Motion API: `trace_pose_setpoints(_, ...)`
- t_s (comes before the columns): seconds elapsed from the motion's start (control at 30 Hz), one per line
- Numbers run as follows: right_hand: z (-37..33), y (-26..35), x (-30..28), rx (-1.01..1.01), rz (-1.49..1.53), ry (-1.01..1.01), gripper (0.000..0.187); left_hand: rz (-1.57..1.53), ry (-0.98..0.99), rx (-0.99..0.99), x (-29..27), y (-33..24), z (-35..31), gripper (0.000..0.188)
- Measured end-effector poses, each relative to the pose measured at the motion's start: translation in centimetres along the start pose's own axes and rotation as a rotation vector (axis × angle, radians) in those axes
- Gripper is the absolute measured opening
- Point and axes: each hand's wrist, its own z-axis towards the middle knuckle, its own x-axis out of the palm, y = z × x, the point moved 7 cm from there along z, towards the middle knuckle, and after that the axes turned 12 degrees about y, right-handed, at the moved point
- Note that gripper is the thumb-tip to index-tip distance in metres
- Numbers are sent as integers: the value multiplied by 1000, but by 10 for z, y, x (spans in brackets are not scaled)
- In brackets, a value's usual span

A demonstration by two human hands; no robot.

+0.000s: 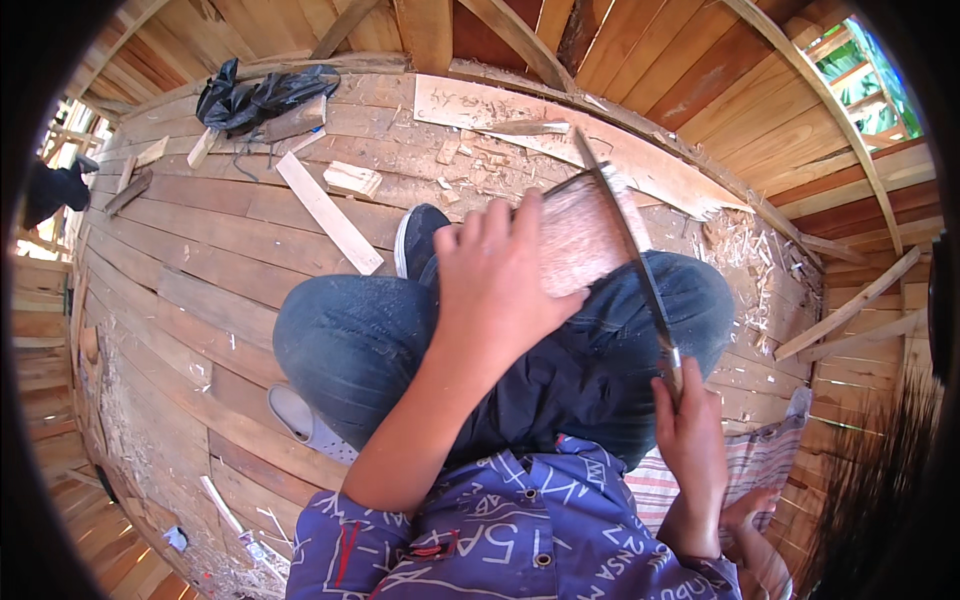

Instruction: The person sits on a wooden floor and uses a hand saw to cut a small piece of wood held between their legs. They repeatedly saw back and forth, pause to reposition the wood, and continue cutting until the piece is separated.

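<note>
Over two legs in blue jeans point(345, 320) we have the pale rectangular wooden block point(580, 240), gripped at its left side by our left hand point(495, 250). Across its right side the long dark metal blade point(653, 297) runs from near right to far left; our right hand point(692, 420) closes around its brown handle point(674, 382).

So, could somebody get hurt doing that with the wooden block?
Maybe. The long metal tool in the right hand could slip off the wooden block and scrape the bare left hand gripping it. It also passes close to the right knee, so a slip might hit that. And the block could twist, since just one hand grips it.
</note>
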Motion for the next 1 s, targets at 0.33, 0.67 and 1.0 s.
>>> trace_pose_setpoints(0.33, 71, -40, 18, -86, 141, 194, 21, 135, 49, -239, 21, 0, 31, 89)
trace_pose_setpoints(0.67, 123, -21, 32, -230, 85, 340, 14, 425, -95, -286, 21, 25, 40, 84)
trace_pose_setpoints(1.0, 197, 50, 97, -260, 38, 324, 21, 415, -119, -312, 42, 155, 75, 82)
